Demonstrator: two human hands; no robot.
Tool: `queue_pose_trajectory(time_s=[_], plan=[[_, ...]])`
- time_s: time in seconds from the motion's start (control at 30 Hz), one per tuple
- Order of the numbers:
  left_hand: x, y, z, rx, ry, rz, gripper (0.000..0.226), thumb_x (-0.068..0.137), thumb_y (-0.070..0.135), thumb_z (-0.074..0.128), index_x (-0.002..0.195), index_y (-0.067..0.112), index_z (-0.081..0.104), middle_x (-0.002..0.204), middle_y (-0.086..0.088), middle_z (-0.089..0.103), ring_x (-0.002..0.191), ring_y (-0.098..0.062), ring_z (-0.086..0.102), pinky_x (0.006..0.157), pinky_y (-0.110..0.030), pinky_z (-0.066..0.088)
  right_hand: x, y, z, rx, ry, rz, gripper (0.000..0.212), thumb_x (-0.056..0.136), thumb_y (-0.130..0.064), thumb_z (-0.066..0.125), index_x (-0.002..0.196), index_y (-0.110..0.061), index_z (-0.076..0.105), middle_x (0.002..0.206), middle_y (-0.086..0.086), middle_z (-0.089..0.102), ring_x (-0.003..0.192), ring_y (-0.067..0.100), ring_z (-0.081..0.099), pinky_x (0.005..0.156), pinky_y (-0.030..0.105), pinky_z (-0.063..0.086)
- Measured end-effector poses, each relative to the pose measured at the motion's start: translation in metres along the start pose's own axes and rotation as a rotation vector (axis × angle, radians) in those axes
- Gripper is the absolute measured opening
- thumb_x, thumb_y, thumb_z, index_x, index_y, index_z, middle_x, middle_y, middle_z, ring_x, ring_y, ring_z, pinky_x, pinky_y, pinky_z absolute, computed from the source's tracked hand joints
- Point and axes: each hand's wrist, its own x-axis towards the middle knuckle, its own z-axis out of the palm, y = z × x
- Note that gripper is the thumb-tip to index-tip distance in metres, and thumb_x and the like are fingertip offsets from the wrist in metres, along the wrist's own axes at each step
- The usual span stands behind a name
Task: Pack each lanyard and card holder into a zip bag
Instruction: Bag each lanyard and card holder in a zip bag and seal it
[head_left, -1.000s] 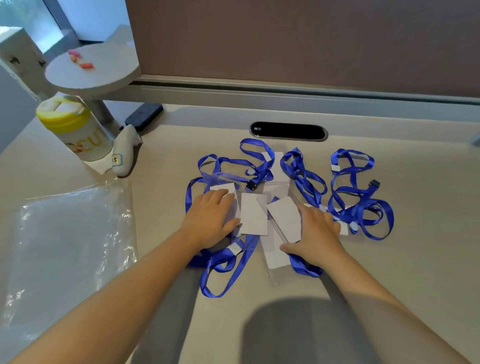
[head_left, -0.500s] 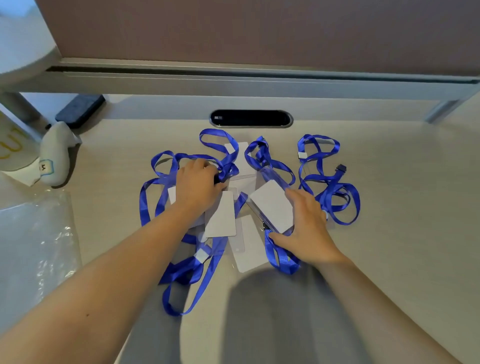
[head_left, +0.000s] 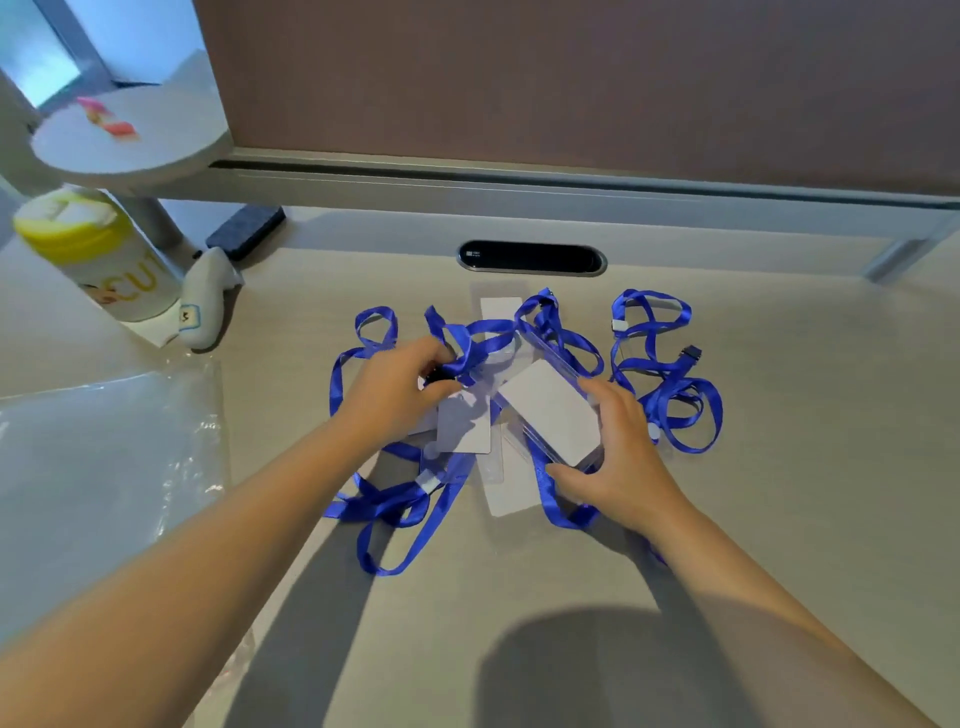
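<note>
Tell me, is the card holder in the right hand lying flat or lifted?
Lifted and tilted: the right hand holds the card holder by its edges above the other cards.

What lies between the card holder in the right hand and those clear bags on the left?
The left hand and a tangle of blue lanyards lie between the card holder and the clear bags; beyond them, bare desk.

Bare forearms, no sleeves visible

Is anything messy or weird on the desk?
Yes. The blue lanyards lie in a tangled heap mid-desk, looping over and under the white card holders, which sit at different angles. One lanyard lies off to the right. Nothing looks torn or spilled.
</note>
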Motion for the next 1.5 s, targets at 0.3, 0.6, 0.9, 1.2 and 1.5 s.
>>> queue_pose_trajectory(time_s=[0.3,0.6,0.9,1.2,1.5], plan=[[-0.088,-0.030,-0.001,-0.404,-0.076,-0.119,0.028,0.075,-0.002,0.068,0.065,0.018,0.052,0.069,-0.003,0.052,0.074,-0.022,0.049,0.076,-0.039,0.045,-0.040,0.002,0.020,-0.090,-0.015,-0.178,0.081,0.067,-0.026,0.077,0.133,-0.012,0.032,0.141,0.004,0.030,0.124,0.006,0.023,0.099,0.018,0.020],[-0.141,-0.061,0.040,-0.280,0.038,0.108,0.038,0.077,0.000,0.066,0.107,0.017,0.051,0.104,0.002,0.055,0.097,-0.016,0.054,0.086,-0.026,0.046,-0.093,0.009,0.067,-0.142,0.132,-0.277,0.084,0.071,-0.025,0.075,0.139,-0.018,0.026,0.145,0.001,0.027,0.133,0.016,0.023,0.099,0.025,0.024],[-0.246,-0.072,0.036,-0.219,0.070,0.285,0.022,0.081,-0.006,0.058,0.098,0.008,0.061,0.087,0.006,0.056,0.083,-0.011,0.054,0.075,-0.015,0.043,-0.194,-0.004,0.101,-0.183,0.167,-0.204,0.085,0.059,-0.044,0.058,0.135,-0.020,0.031,0.139,0.003,0.036,0.126,0.020,0.031,0.104,0.039,0.029],[-0.252,-0.079,0.021,-0.535,0.205,0.178,0.017,0.086,-0.003,0.051,0.098,0.003,0.061,0.080,0.000,0.058,0.074,-0.009,0.054,0.064,-0.013,0.047,-0.195,0.005,0.106,-0.118,0.186,-0.149,0.071,0.077,-0.021,0.069,0.136,-0.018,0.030,0.141,0.007,0.032,0.128,0.022,0.030,0.102,0.037,0.032],[-0.186,-0.085,0.065,0.024,0.167,0.205,0.033,0.088,0.021,0.055,0.120,0.009,0.057,0.106,-0.004,0.060,0.092,-0.012,0.050,0.081,-0.023,0.036,-0.154,0.024,0.099,-0.323,0.209,-0.053,0.074,0.076,-0.034,0.068,0.138,-0.017,0.030,0.140,0.005,0.037,0.126,0.022,0.033,0.097,0.032,0.034]])
